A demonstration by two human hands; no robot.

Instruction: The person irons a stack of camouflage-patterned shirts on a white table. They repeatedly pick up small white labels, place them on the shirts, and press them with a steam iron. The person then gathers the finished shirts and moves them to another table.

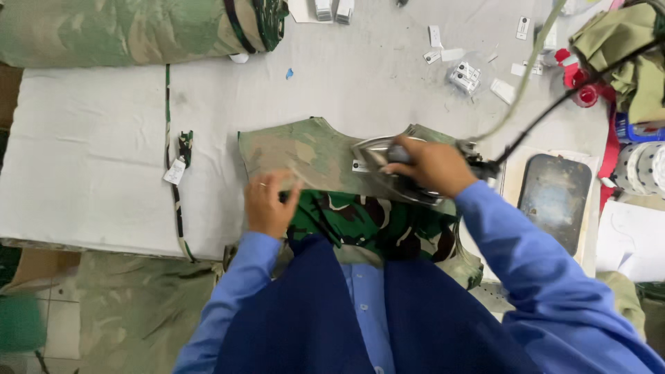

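Iron (388, 170) on garment (305, 156), w/ iron rest (554, 197) to right.

Your left hand (269, 206) lies palm down, fingers curled and pointing toward 1 o'clock, wrist straight. Your right hand (428, 168) is closed in a grip, knuckles up, forearm running back toward 5 o'clock.

Open counter (90, 152) lay left of the camouflage garment (312, 156) | strap (181, 149) crossed it | iron cord (554, 104), rest pad (554, 194), small tags (464, 75) crowded the right | fabric roll (131, 31) blocked the far edge
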